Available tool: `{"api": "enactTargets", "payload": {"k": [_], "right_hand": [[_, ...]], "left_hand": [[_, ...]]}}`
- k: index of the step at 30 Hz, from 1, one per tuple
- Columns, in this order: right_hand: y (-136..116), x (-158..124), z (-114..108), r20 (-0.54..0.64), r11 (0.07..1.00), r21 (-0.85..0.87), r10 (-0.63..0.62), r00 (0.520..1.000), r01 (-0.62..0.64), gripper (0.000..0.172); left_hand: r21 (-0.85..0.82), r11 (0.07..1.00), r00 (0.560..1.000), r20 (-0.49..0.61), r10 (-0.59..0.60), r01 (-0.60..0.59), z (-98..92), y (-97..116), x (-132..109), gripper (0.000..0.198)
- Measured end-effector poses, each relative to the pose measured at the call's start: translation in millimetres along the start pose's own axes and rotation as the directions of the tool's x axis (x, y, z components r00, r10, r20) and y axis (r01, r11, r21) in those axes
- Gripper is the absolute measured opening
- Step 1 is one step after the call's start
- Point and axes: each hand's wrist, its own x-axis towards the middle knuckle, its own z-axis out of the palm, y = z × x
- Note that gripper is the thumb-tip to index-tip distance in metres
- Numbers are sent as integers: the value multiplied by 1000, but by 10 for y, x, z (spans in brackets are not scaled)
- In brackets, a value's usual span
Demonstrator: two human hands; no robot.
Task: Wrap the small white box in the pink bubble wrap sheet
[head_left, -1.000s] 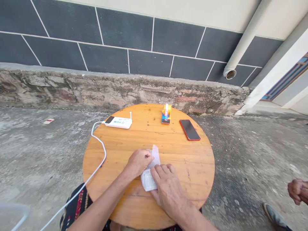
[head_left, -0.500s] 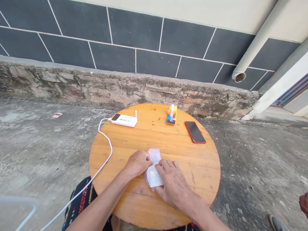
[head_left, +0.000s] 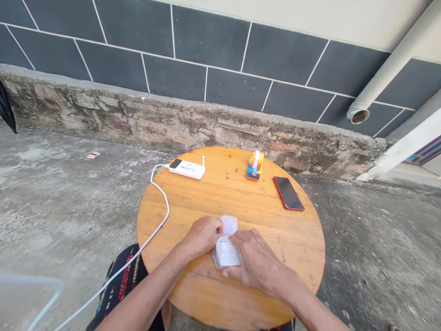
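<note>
A small white package in clear plastic wrap [head_left: 228,253] lies near the front middle of the round wooden table [head_left: 193,202]. A flap of the wrap [head_left: 229,224] stretches out beyond its far end. My left hand [head_left: 204,234] is closed at the package's left side, fingers pinched where the flap meets it. My right hand [head_left: 257,257] curls over the right side, its thumb low along the near edge and the fingers bent on top. What is inside the wrap cannot be made out.
At the table's back left lies a white device [head_left: 188,169] with a white cable [head_left: 166,197] running off the left edge. A yellow-and-blue tape dispenser [head_left: 255,166] stands at the back, with a red-edged phone [head_left: 288,193] to its right. Behind is a tiled wall [head_left: 220,87].
The whole view has shifted, so the table and its things appear farther right. Both hands stay at the wrapped package, and the right fingers look more curled over it.
</note>
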Motion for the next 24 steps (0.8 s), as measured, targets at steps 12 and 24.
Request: {"api": "enactTargets", "payload": {"k": [12,24], "right_hand": [[235,353,-268,304,969,244,-32,952,-46,36],[300,540,-349,466,945,304,-35,884,-123,46]], "left_hand": [[-17,999,996,-86,-34,33,20,-128,-24,15],[-496,862,973,-230,-9,-109,135,-55,-467,46]]}}
